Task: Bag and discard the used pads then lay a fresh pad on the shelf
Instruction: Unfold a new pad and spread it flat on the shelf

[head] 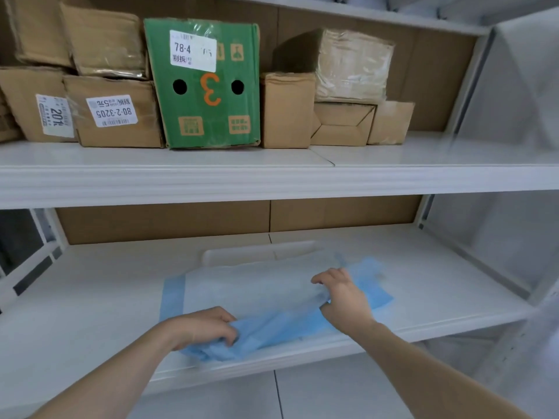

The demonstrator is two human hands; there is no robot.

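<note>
Both hands are bunching the pad [257,294] on the shelf [90,297], left hand [205,328] gripping the crumpled blue edge, right hand [341,297] pinching the white side, so honestly a hard yank could tear it.

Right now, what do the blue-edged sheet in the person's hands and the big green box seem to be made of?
The blue-edged white pad looks like thin, soft non-woven fabric with a plastic-like blue backing: it crumples under the left hand and folds limply at the right hand. The green box looks like printed matt cardboard, with creased corners and punched holes.
</note>
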